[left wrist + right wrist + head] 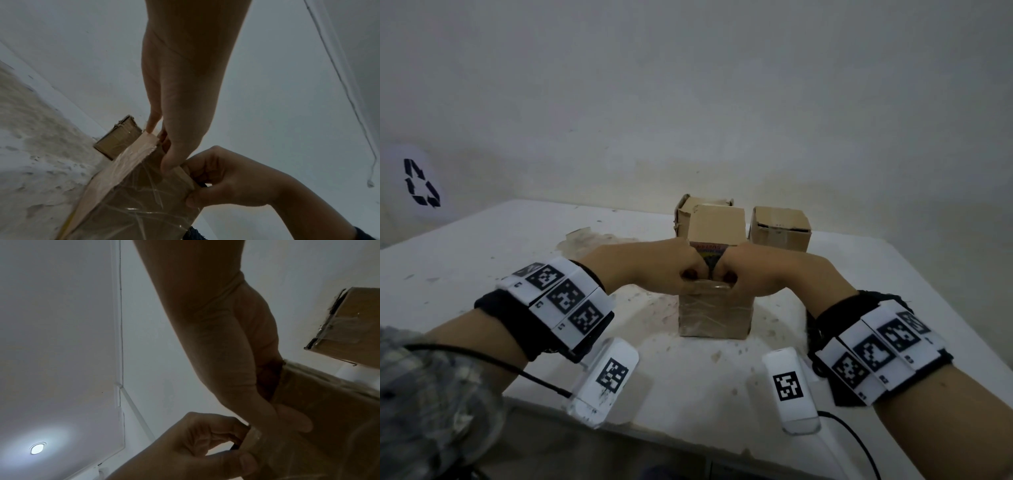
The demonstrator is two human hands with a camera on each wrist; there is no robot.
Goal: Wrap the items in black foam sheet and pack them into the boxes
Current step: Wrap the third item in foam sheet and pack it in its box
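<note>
Hands, left [654, 265] and right [767, 270], pinched the near box [715, 313] rim, apparently pushing a wrapped item [709, 255] in; two boxes [780, 229] behind looked shut.

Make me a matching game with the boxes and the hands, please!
Things:
1. taped box
2. left hand
3. right hand
4. closed box

Places:
A. far right, by the wall
B. grips the taped box's top edge from the right
C. front middle of the table
D. grips the taped box's top edge from the left

Pairs: 1-C, 2-D, 3-B, 4-A
</note>
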